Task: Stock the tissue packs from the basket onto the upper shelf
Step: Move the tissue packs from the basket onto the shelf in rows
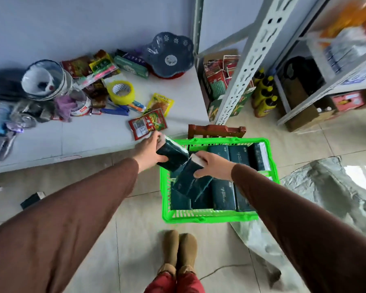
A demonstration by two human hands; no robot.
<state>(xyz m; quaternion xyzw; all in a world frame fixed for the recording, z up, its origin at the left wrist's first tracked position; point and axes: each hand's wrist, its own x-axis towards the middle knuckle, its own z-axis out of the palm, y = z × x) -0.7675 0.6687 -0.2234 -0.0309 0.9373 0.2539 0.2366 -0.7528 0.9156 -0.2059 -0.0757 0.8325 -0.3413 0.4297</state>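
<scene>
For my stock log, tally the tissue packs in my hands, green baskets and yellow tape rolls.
Tissue packs held: 2, one each in left hand and right hand
Green basket: 1
Yellow tape roll: 1
Total: 4

The person wore long brown sleeves [76,208] down to the wrists, red trousers [173,284], and soft tan boots [179,250] just below the green basket [209,218].

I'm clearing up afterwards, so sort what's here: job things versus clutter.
Job:
tissue packs
pack in left hand
pack in right hand
basket
shelf

Clutter:
tape
snack packets
bowl
bottles
stool
</scene>
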